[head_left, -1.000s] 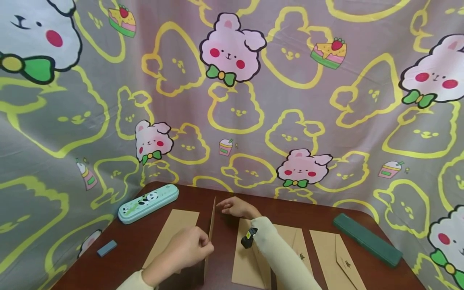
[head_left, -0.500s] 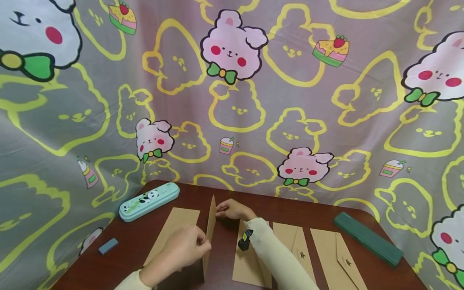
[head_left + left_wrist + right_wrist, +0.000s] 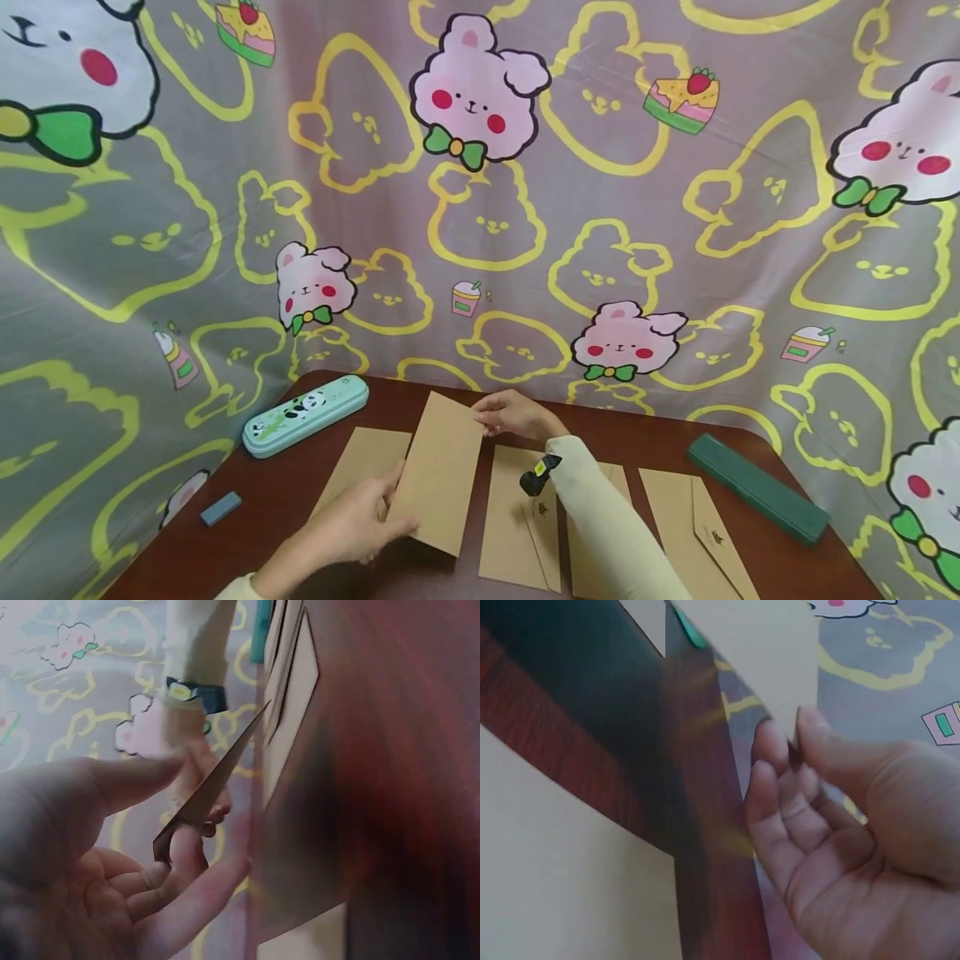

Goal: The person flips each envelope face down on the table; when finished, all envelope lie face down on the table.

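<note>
A plain brown kraft envelope (image 3: pixel 442 471) is held tilted above the table, its broad face toward me. My right hand (image 3: pixel 519 417) pinches its far right corner between thumb and fingers, as the right wrist view shows on the envelope (image 3: pixel 769 656). At its near left edge is my left hand (image 3: pixel 348 525), thumb spread away. In the left wrist view the envelope (image 3: pixel 217 776) is nearly edge-on, its corner against the bent fingers (image 3: pixel 187 851). Another brown envelope (image 3: pixel 363 462) lies to the left, partly behind my left hand.
Right of centre lie more kraft envelopes (image 3: pixel 504 521), including a flapped envelope (image 3: pixel 693 521). A panda-print pencil case (image 3: pixel 306 417) stands back left, near a small blue block (image 3: pixel 221 508). A long dark green case (image 3: pixel 757 487) lies far right. Patterned curtain (image 3: pixel 487 225) surrounds the table (image 3: pixel 630 425).
The envelope has turned from upright, edge-on to me, to tilted with its broad face showing. My right hand has moved up and right with its corner; the left hand's thumb and fingers have spread.
</note>
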A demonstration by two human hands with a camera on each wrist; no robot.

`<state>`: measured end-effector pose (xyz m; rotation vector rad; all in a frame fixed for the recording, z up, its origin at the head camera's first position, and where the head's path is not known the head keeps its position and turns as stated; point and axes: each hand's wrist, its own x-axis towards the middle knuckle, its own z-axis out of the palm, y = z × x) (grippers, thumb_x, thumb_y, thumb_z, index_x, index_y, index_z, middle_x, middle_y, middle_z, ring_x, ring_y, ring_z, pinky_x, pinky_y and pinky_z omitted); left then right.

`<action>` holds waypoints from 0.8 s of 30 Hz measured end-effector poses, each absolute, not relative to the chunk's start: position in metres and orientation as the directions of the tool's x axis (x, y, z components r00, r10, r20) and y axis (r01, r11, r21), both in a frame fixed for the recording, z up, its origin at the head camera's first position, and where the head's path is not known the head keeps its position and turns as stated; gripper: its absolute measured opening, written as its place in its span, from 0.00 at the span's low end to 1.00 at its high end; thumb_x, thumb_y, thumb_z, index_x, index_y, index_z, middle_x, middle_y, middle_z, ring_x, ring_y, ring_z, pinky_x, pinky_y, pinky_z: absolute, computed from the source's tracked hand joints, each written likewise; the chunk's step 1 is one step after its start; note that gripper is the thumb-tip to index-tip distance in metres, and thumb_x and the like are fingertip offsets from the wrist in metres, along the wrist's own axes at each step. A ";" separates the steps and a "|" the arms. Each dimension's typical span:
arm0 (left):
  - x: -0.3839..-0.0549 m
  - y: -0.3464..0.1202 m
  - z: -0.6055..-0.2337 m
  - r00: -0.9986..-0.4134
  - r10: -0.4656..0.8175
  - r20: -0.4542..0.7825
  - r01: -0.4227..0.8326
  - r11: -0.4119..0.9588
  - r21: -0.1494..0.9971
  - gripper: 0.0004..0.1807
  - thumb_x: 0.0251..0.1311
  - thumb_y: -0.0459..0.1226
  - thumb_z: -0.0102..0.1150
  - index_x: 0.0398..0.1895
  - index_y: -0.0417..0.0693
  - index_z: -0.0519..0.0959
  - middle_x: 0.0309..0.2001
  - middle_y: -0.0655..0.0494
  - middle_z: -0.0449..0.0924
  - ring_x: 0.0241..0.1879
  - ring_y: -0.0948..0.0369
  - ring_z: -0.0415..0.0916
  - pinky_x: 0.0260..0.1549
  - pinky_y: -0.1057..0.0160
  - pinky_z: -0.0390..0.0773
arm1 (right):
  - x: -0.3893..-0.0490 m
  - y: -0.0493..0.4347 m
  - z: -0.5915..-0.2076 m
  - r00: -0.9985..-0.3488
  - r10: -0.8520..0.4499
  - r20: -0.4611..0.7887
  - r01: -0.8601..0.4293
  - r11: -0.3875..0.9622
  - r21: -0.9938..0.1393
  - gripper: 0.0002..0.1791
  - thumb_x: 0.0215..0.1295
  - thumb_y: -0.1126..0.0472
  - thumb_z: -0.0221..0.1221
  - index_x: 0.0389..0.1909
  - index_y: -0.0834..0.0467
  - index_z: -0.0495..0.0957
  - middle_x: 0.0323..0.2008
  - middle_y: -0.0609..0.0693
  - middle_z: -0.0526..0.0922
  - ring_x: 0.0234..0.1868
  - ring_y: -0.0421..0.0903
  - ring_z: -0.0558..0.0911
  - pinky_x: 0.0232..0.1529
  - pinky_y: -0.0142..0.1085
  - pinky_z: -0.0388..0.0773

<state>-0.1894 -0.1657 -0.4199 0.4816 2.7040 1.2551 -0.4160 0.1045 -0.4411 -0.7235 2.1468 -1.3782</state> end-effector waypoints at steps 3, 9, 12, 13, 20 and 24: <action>-0.190 -0.166 -0.428 -0.922 0.387 0.035 0.310 0.678 0.666 0.59 0.52 0.47 0.78 0.78 0.28 0.54 0.51 0.46 0.84 0.38 0.49 0.86 0.32 0.58 0.83 | -0.417 0.107 -0.441 -0.763 -0.635 -0.119 -0.185 0.391 -0.902 0.14 0.75 0.63 0.59 0.55 0.66 0.82 0.35 0.46 0.82 0.36 0.41 0.84 0.45 0.37 0.85; -0.194 -0.162 -0.444 -0.926 0.375 0.050 0.334 0.747 0.574 0.51 0.49 0.44 0.79 0.72 0.27 0.66 0.23 0.66 0.70 0.22 0.69 0.64 0.21 0.69 0.63 | -0.408 0.099 -0.451 -0.818 -0.563 -0.116 -0.199 0.467 -0.861 0.13 0.71 0.63 0.63 0.51 0.65 0.86 0.31 0.46 0.84 0.32 0.41 0.85 0.42 0.40 0.87; -0.195 -0.162 -0.450 -0.924 0.378 0.059 0.346 0.761 0.548 0.38 0.47 0.45 0.79 0.58 0.29 0.77 0.17 0.70 0.64 0.17 0.72 0.57 0.17 0.70 0.57 | -0.403 0.093 -0.456 -0.847 -0.523 -0.097 -0.222 0.513 -0.829 0.11 0.69 0.63 0.65 0.48 0.64 0.87 0.30 0.48 0.87 0.29 0.40 0.84 0.37 0.36 0.85; -0.196 -0.163 -0.452 -0.922 0.382 0.065 0.354 0.763 0.541 0.32 0.47 0.44 0.80 0.50 0.32 0.80 0.16 0.71 0.64 0.17 0.72 0.57 0.17 0.70 0.57 | -0.401 0.090 -0.458 -0.853 -0.515 -0.086 -0.236 0.528 -0.816 0.11 0.69 0.63 0.65 0.47 0.64 0.88 0.29 0.50 0.87 0.28 0.40 0.83 0.34 0.35 0.83; -0.200 -0.169 -0.462 -0.912 0.400 0.088 0.390 0.782 0.485 0.22 0.41 0.44 0.82 0.24 0.53 0.72 0.16 0.69 0.64 0.18 0.71 0.58 0.17 0.68 0.60 | -0.389 0.074 -0.465 -0.882 -0.471 -0.020 -0.314 0.618 -0.720 0.08 0.63 0.64 0.70 0.41 0.64 0.88 0.27 0.54 0.89 0.25 0.40 0.82 0.29 0.32 0.79; -0.204 -0.171 -0.462 -0.914 0.403 0.040 0.371 0.793 0.483 0.22 0.41 0.44 0.83 0.33 0.42 0.81 0.24 0.60 0.78 0.25 0.67 0.69 0.23 0.64 0.71 | -0.385 0.066 -0.468 -0.890 -0.454 0.048 -0.382 0.685 -0.620 0.09 0.60 0.62 0.73 0.40 0.62 0.89 0.34 0.54 0.90 0.31 0.42 0.83 0.33 0.35 0.80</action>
